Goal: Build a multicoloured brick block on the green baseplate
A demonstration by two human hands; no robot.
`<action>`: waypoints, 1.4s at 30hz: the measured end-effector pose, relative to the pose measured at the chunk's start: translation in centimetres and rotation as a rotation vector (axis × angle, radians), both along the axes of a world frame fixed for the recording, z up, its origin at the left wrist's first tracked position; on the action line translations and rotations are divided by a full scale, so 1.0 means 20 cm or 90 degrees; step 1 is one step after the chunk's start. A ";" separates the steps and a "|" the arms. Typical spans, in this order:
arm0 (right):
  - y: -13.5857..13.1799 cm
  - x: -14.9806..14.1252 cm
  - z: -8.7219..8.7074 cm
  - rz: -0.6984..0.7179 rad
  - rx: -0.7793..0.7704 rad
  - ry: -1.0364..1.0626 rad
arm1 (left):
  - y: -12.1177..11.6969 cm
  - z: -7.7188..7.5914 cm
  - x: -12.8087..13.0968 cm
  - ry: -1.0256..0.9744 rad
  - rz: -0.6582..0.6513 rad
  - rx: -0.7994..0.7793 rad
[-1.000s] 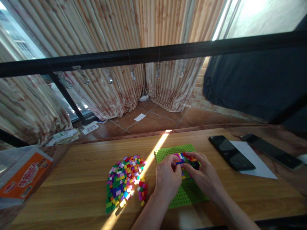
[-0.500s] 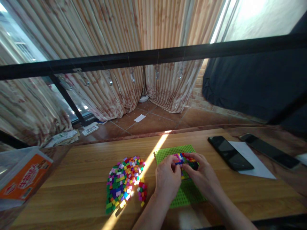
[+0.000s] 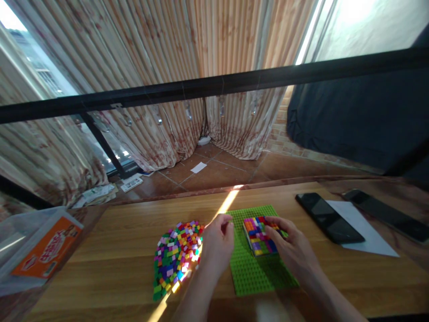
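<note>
A square block of colourful toy bricks [image 3: 258,239] sits on the green studded baseplate [image 3: 244,277]. My right hand [image 3: 293,241] grips its right side, thumb and fingers over the top edge and partly hiding it. My left hand [image 3: 217,243] is off to the left, between the block and the loose pile, its fingers curled together. Whatever those fingers hold, if anything, is hidden. The pile of loose small bricks [image 3: 172,255] lies on the wooden table [image 3: 110,255], its right edge partly covered by my left hand.
Right of the baseplate a black phone [image 3: 326,217] lies partly on a white paper sheet [image 3: 375,237], with another dark phone-like slab [image 3: 389,212] beyond. A clear plastic box [image 3: 20,228] with an orange label stands at the left. A dark rail [image 3: 201,87] crosses in front of the curtains.
My left hand has come away from the brick block and moved left toward the loose pile. My right hand stays at the block, whose top now shows more. The view has shifted slightly.
</note>
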State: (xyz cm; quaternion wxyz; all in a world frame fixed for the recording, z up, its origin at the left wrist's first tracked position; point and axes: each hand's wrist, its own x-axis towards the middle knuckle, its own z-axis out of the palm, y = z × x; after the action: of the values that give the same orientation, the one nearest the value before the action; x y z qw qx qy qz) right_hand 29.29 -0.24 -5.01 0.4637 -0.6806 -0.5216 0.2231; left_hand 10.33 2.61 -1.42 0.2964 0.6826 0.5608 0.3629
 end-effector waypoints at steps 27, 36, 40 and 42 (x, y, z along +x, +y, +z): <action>0.00 -0.02 0.03 0.004 -0.022 0.005 | 0.02 0.01 -0.21 0.244 -0.012 0.008; 0.00 -0.02 0.03 0.017 0.000 0.002 | -0.10 0.02 0.05 0.031 -0.203 0.087; 0.00 -0.02 0.04 0.022 -0.002 -0.005 | -0.11 0.00 0.11 0.047 -0.233 0.095; 0.00 -0.02 0.05 0.020 -0.007 0.002 | -0.11 -0.01 0.12 0.081 -0.238 0.103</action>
State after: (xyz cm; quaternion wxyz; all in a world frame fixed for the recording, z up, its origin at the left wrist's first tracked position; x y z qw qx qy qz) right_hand 28.86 -0.15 -4.06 0.4571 -0.6744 -0.5303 0.2346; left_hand 12.81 0.39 -1.61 0.2673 0.8178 0.4108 0.3016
